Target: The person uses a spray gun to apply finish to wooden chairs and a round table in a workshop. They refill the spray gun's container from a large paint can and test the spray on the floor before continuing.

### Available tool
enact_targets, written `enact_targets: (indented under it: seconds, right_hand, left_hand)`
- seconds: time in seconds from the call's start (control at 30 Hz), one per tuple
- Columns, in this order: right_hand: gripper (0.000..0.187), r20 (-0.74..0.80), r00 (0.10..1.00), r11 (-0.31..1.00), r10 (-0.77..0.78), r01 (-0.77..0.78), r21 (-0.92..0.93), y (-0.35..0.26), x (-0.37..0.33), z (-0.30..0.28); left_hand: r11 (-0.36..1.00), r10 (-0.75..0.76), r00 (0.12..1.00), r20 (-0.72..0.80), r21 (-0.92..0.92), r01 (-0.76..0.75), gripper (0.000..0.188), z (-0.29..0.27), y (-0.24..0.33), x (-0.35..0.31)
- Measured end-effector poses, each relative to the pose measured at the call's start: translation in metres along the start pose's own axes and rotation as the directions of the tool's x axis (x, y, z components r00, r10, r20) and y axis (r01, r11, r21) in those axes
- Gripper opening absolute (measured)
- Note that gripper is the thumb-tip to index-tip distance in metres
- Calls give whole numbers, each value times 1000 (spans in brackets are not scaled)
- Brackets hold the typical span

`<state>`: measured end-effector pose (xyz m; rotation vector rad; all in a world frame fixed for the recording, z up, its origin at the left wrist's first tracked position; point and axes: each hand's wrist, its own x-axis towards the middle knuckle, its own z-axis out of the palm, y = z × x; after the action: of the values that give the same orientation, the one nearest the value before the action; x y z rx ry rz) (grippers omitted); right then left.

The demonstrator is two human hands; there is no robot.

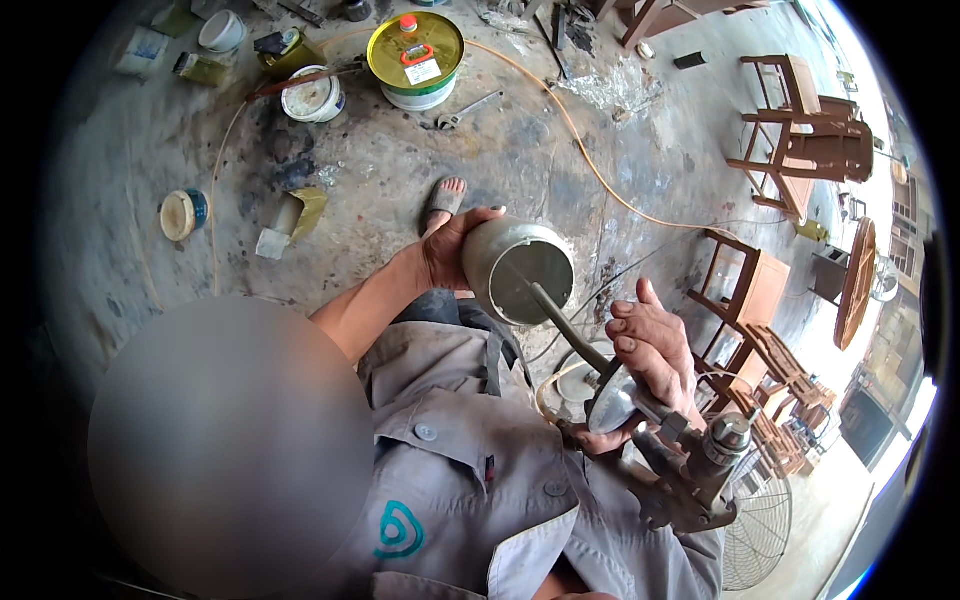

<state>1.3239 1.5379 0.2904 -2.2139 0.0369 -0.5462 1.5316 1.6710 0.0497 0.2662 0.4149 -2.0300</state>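
In the head view, the person's left hand (447, 250) is clasped round the side of a metal cup (515, 268), held tilted with its open mouth facing the spray gun (690, 470). The right hand (650, 355) grasps the gun's lid (612, 398), whose pickup tube (560, 320) reaches into the cup. Any liquid left inside could spill onto the grey shirt (470, 460) or the concrete floor (400, 170), since the cup lies nearly on its side.

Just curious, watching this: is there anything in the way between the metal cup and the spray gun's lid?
Nothing visible blocks it. The left hand holds the metal cup tilted, its mouth facing the lid. The right hand grips the lid on the spray gun. Only the gun's own thin tube spans the gap, reaching into the cup.
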Motion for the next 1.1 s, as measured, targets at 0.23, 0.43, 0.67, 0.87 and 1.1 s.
enact_targets:
  seconds: [0.23, 0.43, 0.67, 0.87, 1.1]
  right_hand:
    - [68, -27, 1000, 1000, -10, 11, 20, -19, -24, 4]
    - [66, 11, 1000, 997, -17, 16, 73, -11, -17, 18]
    - [66, 4, 1000, 991, 16, -17, 130, 46, 1, 63]
    - [55, 66, 996, 990, 57, -65, 126, 168, 13, 142]
    - [36, 62, 998, 998, -28, 25, 57, 290, 7, 246]
  left_hand:
    - [992, 81, 997, 10, 97, -82, 82, -10, -21, -16]
    - [992, 104, 995, -1, 69, -104, 83, -25, -15, -36]
    - [996, 89, 995, 53, -5, -89, 89, -55, 20, -44]
    - [995, 7, 994, -113, 95, 4, 92, -146, 113, -22]
    - [991, -43, 986, -158, 120, 63, 85, -277, 196, 2]
